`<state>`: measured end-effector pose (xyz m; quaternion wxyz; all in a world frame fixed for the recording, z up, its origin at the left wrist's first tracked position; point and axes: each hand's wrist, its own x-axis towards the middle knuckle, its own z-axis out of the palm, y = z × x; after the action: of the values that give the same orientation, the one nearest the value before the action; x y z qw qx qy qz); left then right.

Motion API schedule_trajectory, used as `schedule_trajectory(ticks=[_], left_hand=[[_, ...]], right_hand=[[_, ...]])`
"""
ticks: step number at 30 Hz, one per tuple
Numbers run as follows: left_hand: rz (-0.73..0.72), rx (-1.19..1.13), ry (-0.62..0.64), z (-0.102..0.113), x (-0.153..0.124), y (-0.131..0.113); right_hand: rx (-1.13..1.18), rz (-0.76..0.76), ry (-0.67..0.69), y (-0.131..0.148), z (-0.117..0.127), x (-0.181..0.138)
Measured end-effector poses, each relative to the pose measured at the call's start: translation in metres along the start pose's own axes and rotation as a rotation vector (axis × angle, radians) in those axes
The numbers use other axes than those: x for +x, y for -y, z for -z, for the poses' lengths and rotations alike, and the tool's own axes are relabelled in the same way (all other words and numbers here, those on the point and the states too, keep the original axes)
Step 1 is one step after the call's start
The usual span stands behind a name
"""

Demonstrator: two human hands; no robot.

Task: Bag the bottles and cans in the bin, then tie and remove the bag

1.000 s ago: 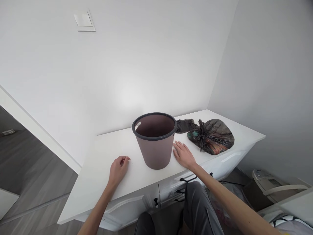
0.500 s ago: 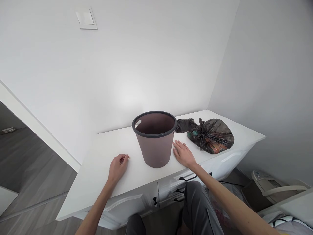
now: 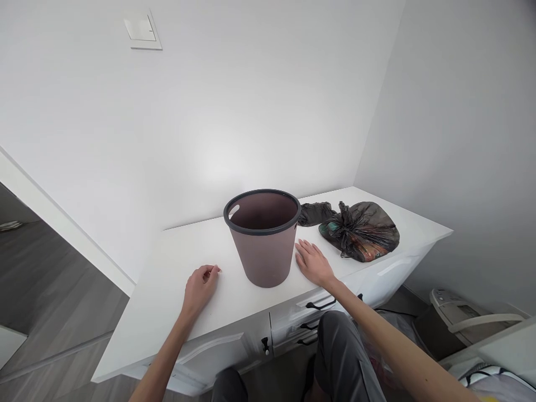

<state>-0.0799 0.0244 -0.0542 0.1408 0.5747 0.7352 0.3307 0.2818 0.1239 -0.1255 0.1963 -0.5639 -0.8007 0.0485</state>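
2 hands are down on the white countertop (image 3: 167, 312), and neither holds anything that I can make out. My left hand (image 3: 201, 285) is curled in, fingertips drawn to the thumb and resting on the surface, well to the left of the round mauve plastic bin with a dark grey rim (image 3: 263, 251). My right hand (image 3: 314, 263) lies flat, palm down, fingers spread, just beside the bin's base on its right; I cannot tell whether it touches the wall. The bin stands upright near the counter's middle and looks bare inside, with no liner over its rim. Right of it lies 1 full dark plastic bag (image 3: 364, 231), already knotted at the top. Behind, between the bin and that bag, sits a crumpled empty dark bag (image 3: 314, 213), not yet opened out.
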Motion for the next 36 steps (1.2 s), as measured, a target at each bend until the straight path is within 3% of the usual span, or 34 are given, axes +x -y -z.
schedule_trajectory(ticks=[10, 15, 23, 30, 36], left_hand=[[-0.013, -0.001, 0.015, 0.0, -0.005, -0.003], [-0.031, 0.021, 0.013, 0.003, -0.006, -0.011], [0.016, 0.032, 0.022, 0.004, -0.006, -0.016], [0.039, 0.035, 0.02, 0.0, -0.003, -0.01], [0.04, 0.046, 0.015, -0.007, 0.002, 0.001]], right_hand=[[-0.026, -0.033, 0.022, -0.003, -0.004, 0.008], [-0.066, -0.155, 0.001, -0.004, -0.011, 0.033], [-0.062, -0.21, 0.004, -0.002, -0.01, 0.077], [-0.058, -0.233, 0.012, -0.02, -0.018, 0.1], [-0.056, -0.273, 0.032, -0.027, -0.028, 0.096]])
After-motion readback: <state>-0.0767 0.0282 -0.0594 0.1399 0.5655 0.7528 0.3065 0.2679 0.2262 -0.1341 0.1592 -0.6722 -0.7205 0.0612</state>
